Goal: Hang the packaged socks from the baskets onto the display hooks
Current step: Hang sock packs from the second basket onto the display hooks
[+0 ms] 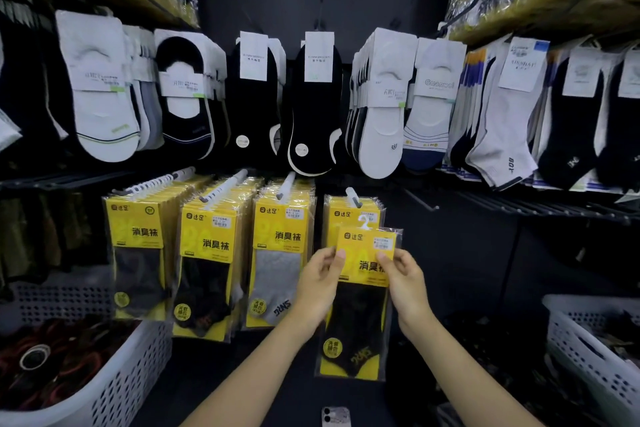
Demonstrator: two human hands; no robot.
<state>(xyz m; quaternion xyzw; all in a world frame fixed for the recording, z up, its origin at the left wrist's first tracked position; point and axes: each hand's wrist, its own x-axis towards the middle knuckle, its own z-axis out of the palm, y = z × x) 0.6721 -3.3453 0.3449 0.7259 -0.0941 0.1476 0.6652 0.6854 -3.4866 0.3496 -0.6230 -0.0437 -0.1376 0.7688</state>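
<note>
Just below centre of the frame, an upright sock packet (363, 291) is pinched at its yellow card by the left hand (320, 282) and right hand (403, 282), its white hanger loop (364, 222) held just beneath the display hook (353, 196) above.

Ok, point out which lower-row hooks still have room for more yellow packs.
Roomiest: the rightmost hook, few packs on it, where both hands hold the pack. Right of it, a bare hook against the dark panel. The three hooks to the left are crowded nearly to their tips.
</note>
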